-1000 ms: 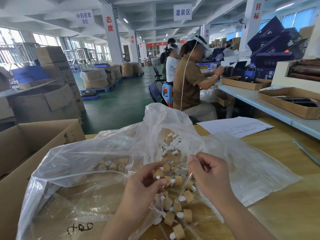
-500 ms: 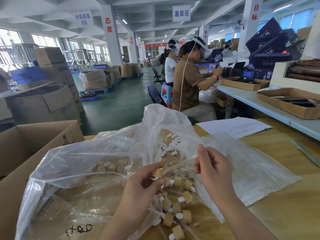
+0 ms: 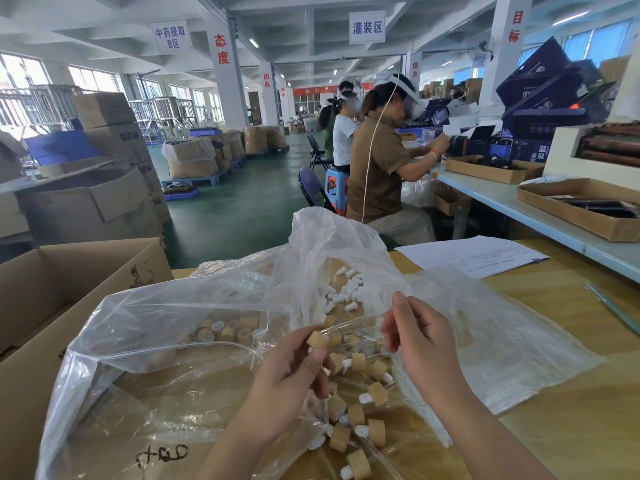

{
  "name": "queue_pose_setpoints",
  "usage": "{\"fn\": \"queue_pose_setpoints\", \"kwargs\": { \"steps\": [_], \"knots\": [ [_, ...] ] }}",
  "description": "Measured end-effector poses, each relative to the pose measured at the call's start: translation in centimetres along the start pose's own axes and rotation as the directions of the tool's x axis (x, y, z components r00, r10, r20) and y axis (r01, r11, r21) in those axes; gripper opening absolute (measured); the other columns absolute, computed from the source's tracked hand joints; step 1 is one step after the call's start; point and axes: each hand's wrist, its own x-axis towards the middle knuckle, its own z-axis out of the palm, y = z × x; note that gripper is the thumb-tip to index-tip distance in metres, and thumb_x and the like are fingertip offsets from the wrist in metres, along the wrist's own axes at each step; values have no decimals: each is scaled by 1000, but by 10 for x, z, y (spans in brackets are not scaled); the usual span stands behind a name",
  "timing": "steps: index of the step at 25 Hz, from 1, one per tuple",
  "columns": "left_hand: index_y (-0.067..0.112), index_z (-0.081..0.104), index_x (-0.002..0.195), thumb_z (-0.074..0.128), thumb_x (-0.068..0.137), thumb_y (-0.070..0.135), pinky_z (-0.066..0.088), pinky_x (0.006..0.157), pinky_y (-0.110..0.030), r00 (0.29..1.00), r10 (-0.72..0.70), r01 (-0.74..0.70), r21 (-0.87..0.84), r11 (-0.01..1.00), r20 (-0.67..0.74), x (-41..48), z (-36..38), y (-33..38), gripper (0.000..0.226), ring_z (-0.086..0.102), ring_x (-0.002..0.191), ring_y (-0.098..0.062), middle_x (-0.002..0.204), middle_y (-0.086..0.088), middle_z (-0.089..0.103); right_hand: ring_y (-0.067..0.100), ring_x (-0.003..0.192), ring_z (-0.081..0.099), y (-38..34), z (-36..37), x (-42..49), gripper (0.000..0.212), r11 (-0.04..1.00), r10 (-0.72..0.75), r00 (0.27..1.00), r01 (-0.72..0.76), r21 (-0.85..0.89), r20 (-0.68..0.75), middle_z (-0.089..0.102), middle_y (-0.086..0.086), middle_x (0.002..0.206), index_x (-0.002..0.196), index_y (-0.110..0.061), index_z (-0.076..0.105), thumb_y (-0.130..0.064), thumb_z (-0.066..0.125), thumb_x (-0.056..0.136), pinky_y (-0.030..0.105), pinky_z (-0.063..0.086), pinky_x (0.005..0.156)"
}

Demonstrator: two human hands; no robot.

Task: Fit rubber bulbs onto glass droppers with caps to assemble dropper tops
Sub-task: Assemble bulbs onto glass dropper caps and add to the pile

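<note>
Over the bag, left hand pinching cap, right hand pinching glass dropper.

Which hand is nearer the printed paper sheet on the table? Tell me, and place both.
Right. The right hand is left of the paper sheet and closer to the person; the left hand, pinching a cap, lies farther left over the bag.

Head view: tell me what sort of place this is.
Probably a factory packing floor: stacked cartons beside the aisle, a worker seated at a long bench, and a hanging zone sign overhead.
</note>
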Motion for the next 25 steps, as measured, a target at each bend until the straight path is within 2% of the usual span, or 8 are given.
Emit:
{"fn": "queue_pose_setpoints", "kwargs": {
  "steps": [3,5,7,10,14,19,21,25],
  "knots": [
    [13,67,105,63,86,13,50,59,-31,1000,24,-24,-10,1000,-18,2,-2,2,20,56,54,-24,68,-7,65,15,47,50,-1,0,2,50,999,27,1000,-27,21,-2,54,8,52,61,-12,58,-51,41,88,23,44,50],
    [16,72,95,75,69,30,50,57,-27,999,17,-17,1,1000,-39,2,-2,3,29,56,52,-20,63,-5,64,14,47,50,0,0,2,48,999,34,999,-34,25,-1,54,9,53,59,-14,58,-41,42,95,23,43,50],
    [19,74,90,76,61,38,49,56,-23,999,18,-17,6,1000,-51,2,-2,2,35,57,51,-17,61,-4,65,14,48,50,2,-1,2,46,998,47,999,-47,31,11,54,7,53,59,-15,58,-33,43,99,23,43,50],
    [23,75,92,73,65,38,49,55,-22,997,34,-35,-11,999,-62,3,-3,2,31,57,52,-16,65,-7,67,16,49,49,2,-1,2,47,996,72,996,-74,45,44,54,7,53,58,-14,58,-30,43,100,25,43,51],
    [20,73,95,62,84,21,50,55,-25,997,30,-34,-47,998,-76,4,-2,0,16,60,55,-20,72,-11,69,17,49,49,2,-1,2,47,997,65,996,-67,30,60,54,6,53,58,-17,58,-31,42,100,25,43,51],
    [4,66,88,61,81,26,50,53,-26,1000,24,-23,-73,997,12,2,0,2,23,60,52,-23,66,-13,67,14,47,49,4,-4,5,49,997,65,998,-65,51,13,54,7,52,55,-13,57,-26,43,101,20,44,51],
    [4,66,86,62,81,24,50,53,-26,999,26,-24,-73,997,31,2,0,2,21,60,51,-23,66,-14,67,14,48,49,5,-5,6,50,993,90,995,-92,71,36,54,10,54,55,-12,57,-25,43,101,21,45,51],
    [12,70,98,63,79,29,52,59,-27,1000,-3,6,-92,996,31,2,-2,3,27,65,59,-25,82,-14,72,16,49,50,8,-5,6,51,990,116,991,-121,79,61,55,9,56,54,-12,56,-24,42,102,25,45,52]
  ]
}}
